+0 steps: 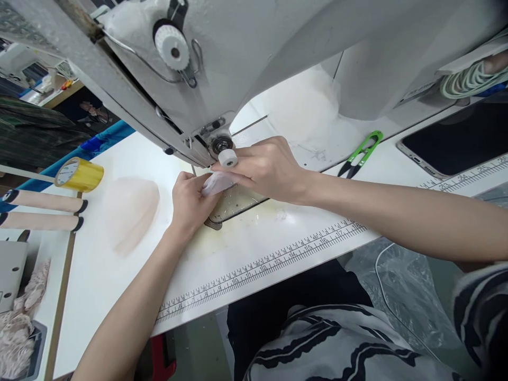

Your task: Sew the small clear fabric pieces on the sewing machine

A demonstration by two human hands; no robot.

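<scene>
A small piece of sheer white fabric (217,183) lies under the needle area of a white sewing machine (254,58). My left hand (190,203) is closed on its near left edge, thumb and fingers pinching the cloth. From the right, my right hand (272,169) reaches in with fingers closed on the fabric's other side, close beside the white presser knob (227,157). The machine head hides the needle and some fingertips. Beneath both hands is the metal needle plate (238,203).
A pale sheer piece (133,211) lies left, near yellow tape (81,174) and two pinkish rolls (43,211). More sheer pieces (304,100) rest behind the machine head. Green thread snips (362,153) and a phone (448,135) lie right. A printed ruler (262,267) runs along the front edge.
</scene>
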